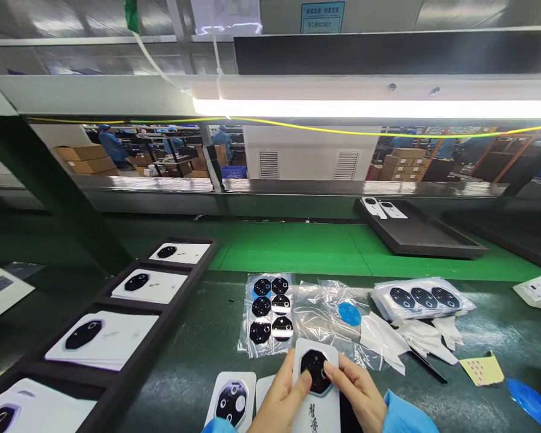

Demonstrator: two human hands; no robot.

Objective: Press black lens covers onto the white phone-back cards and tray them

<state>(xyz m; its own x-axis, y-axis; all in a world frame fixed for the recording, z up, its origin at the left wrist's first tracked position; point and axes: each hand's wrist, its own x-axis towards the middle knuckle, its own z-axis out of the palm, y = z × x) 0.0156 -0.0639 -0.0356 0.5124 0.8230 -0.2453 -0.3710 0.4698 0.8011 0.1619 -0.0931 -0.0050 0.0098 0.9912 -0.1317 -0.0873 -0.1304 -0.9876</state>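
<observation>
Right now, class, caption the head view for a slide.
Left hand and right hand hold a white phone back with black lens.

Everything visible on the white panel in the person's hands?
The white panel looks like smooth plastic or card, with rounded corners. Near its far end sits a black, roughly octagonal camera-like piece with round lens openings; dark calligraphic characters are printed lower down. The left hand and right hand hold it from both sides, with fingers on the black piece. Its near end runs out of frame.
</observation>
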